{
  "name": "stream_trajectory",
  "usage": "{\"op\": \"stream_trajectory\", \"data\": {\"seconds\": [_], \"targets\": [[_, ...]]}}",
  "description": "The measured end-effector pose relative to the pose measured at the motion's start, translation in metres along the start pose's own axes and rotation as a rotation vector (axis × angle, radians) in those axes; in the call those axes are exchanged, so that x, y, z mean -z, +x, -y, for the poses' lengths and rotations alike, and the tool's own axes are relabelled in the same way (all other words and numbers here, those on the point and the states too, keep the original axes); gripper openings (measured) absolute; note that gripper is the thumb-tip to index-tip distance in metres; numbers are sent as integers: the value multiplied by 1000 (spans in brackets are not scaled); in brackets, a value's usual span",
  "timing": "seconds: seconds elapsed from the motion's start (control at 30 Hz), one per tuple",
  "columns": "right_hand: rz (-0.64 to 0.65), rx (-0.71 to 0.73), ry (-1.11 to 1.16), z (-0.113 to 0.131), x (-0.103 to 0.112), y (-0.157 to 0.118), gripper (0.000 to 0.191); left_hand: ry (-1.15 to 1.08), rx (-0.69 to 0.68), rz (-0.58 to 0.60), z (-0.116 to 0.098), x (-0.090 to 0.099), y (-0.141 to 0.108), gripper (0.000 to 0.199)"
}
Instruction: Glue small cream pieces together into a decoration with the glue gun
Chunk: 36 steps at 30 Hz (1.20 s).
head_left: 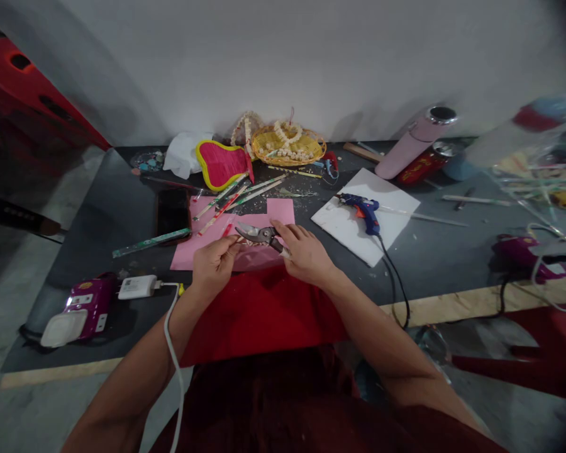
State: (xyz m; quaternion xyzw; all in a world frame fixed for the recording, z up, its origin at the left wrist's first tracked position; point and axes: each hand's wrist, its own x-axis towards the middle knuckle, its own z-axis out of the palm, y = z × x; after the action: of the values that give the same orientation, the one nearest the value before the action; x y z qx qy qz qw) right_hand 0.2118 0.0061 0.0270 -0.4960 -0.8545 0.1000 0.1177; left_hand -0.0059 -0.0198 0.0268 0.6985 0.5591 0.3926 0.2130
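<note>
My right hand [307, 253] is wrapped around the handles of a pair of pruning shears [259, 234], whose blades point left. Close to the blade tips, my left hand [213, 261] is closed in a pinch; what it holds is too small to make out. Both hands are over a pink paper sheet [182, 257], with a red cloth [264, 314] in front. Several printed chopsticks [224, 212] lie across the paper just beyond the shears. Small pale crumbs [297, 200] are scattered behind them.
A glue gun [365, 211] rests on a white board [349, 233] at right. Behind stand a pink-and-yellow heart-shaped piece [222, 165], a wicker basket [259, 148] and a pink flask [412, 148]. At left are a phone [172, 214], a white charger [138, 287] and a purple power strip [92, 308].
</note>
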Motion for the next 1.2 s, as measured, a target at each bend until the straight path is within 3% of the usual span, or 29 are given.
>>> {"op": "stream_trajectory", "data": {"seconds": [0.2, 0.47, 0.73, 0.93, 1.2], "targets": [[12, 27, -20, 0, 5, -1, 68, -4, -16, 32, 1, 2, -3, 25], [3, 60, 4, -6, 1, 1, 71, -174, 2, 120, -2, 3, -3, 24], [-48, 11, -2, 1, -2, -1, 53, -131, 29, 71, 0, 1, -3, 26], [-55, 7, -15, 0, -5, 3, 60, 17, 38, -10, 1, 0, -1, 22], [-25, 64, -10, -4, -3, 1, 69, -95, -37, 118, 0, 7, -1, 25]]}}
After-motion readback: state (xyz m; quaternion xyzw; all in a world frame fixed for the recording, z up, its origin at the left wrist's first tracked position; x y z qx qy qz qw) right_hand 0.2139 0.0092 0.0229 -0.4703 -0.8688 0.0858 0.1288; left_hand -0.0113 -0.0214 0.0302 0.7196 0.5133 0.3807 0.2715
